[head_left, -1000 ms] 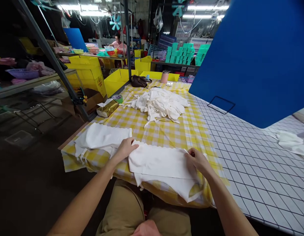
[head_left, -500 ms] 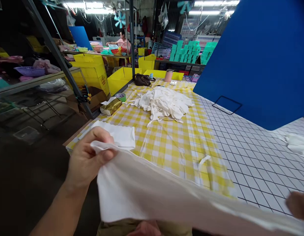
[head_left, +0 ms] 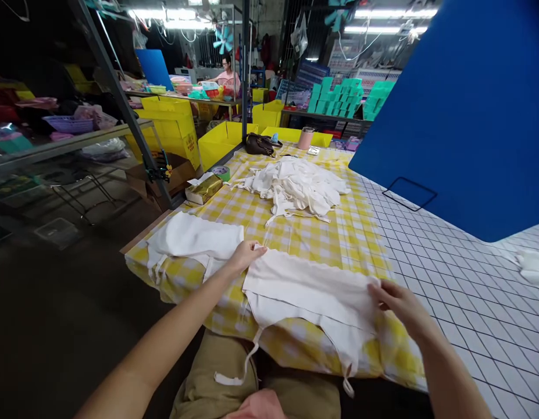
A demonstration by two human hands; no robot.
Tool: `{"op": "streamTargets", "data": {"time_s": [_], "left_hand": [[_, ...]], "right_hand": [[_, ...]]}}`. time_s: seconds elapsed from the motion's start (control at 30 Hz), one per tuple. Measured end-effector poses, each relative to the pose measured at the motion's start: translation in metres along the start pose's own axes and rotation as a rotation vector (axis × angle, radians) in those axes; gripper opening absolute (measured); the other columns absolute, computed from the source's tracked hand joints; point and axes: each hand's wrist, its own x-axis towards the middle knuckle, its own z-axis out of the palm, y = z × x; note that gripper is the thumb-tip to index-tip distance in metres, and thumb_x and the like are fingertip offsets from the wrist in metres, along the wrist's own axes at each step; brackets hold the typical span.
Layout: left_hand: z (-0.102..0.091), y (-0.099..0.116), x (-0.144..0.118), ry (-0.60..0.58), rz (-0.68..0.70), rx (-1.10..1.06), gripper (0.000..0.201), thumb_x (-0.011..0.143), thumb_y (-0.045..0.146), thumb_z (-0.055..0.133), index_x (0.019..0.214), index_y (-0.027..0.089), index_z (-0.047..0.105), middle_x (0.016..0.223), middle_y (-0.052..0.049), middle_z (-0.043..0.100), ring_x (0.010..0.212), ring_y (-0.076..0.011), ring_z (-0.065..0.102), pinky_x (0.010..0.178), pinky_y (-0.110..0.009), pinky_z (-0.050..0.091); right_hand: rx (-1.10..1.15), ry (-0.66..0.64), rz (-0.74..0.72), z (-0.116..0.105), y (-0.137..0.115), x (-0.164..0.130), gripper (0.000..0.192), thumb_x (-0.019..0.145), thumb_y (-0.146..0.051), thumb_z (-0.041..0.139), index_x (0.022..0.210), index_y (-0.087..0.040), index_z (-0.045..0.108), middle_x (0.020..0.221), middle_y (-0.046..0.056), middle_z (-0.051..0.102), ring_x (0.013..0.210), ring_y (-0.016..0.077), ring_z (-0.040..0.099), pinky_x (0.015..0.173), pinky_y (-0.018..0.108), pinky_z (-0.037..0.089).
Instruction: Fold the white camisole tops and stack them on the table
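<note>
A white cloth garment (head_left: pixel 310 294) with dangling straps lies flat at the near edge of the yellow checked tablecloth (head_left: pixel 295 235). My left hand (head_left: pixel 247 254) pinches its upper left corner. My right hand (head_left: pixel 397 302) holds its right edge. To the left lies a folded white garment (head_left: pixel 195 238). A heap of white garments (head_left: pixel 297 184) sits further back in the middle of the cloth.
A gold tissue box (head_left: pixel 204 188) and a tape roll (head_left: pixel 221 172) sit at the left edge. A big blue board (head_left: pixel 461 110) stands on the white gridded surface (head_left: pixel 461 291) to the right. A dark bag (head_left: pixel 257 144) and pink cup (head_left: pixel 304 138) lie behind; a person (head_left: pixel 228 73) works far back.
Half a second ago both hands held the garment lifted and stretched in the air. Now it lies spread flat on the table's near edge, straps hanging over it.
</note>
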Motion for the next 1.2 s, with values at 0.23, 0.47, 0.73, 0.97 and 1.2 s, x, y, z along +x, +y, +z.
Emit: {"op": "streamTargets", "data": {"time_s": [0.23, 0.47, 0.73, 0.97, 1.2], "left_hand": [[0.0, -0.015, 0.023, 0.029, 0.028, 0.054, 0.024, 0.074, 0.034, 0.056, 0.064, 0.012, 0.057, 0.059, 0.0, 0.056, 0.059, -0.0118, 0.05, 0.053, -0.021, 0.037], [0.006, -0.011, 0.05, 0.188, 0.064, 0.395, 0.016, 0.079, 0.025, 0.056, 0.083, 0.013, 0.065, 0.075, -0.006, 0.066, 0.073, -0.0178, 0.06, 0.067, -0.027, 0.045], [0.025, -0.013, 0.024, 0.167, 0.404, 1.082, 0.044, 0.085, 0.021, 0.05, 0.128, 0.017, 0.045, 0.129, -0.012, 0.05, 0.121, -0.0245, 0.043, 0.102, -0.04, 0.032], [0.034, -0.03, 0.002, -0.197, 0.368, 1.212, 0.049, 0.09, 0.041, 0.038, 0.136, 0.022, 0.035, 0.148, -0.009, 0.022, 0.137, -0.0248, 0.016, 0.111, -0.047, 0.016], [0.044, -0.022, 0.001, -0.175, 0.319, 1.227, 0.053, 0.089, 0.039, 0.041, 0.137, 0.018, 0.035, 0.147, -0.013, 0.023, 0.137, -0.0296, 0.014, 0.111, -0.051, 0.011]], "right_hand": [[0.042, -0.077, 0.078, 0.023, 0.026, 0.012, 0.039, 0.071, -0.055, 0.048, 0.053, -0.022, 0.04, 0.045, -0.003, 0.042, 0.043, 0.0119, 0.041, 0.042, 0.025, 0.034], [-0.174, 0.099, 0.116, 0.035, 0.018, 0.04, 0.031, 0.075, -0.048, 0.045, 0.058, -0.022, 0.048, 0.05, 0.001, 0.051, 0.051, 0.0165, 0.046, 0.05, 0.029, 0.035], [-0.474, 0.282, -0.145, 0.065, 0.015, 0.027, 0.045, 0.085, -0.035, 0.032, 0.116, -0.012, 0.055, 0.117, 0.019, 0.053, 0.111, 0.0307, 0.045, 0.088, 0.043, 0.039], [-0.48, -0.038, -0.114, 0.083, 0.019, 0.008, 0.047, 0.086, -0.04, 0.033, 0.128, -0.021, 0.045, 0.141, 0.01, 0.039, 0.132, 0.0277, 0.028, 0.103, 0.05, 0.026], [0.002, -0.15, 0.096, 0.016, 0.011, -0.071, 0.038, 0.082, -0.049, 0.037, 0.085, -0.02, 0.062, 0.085, 0.008, 0.067, 0.081, 0.0219, 0.062, 0.071, 0.03, 0.048]]}}
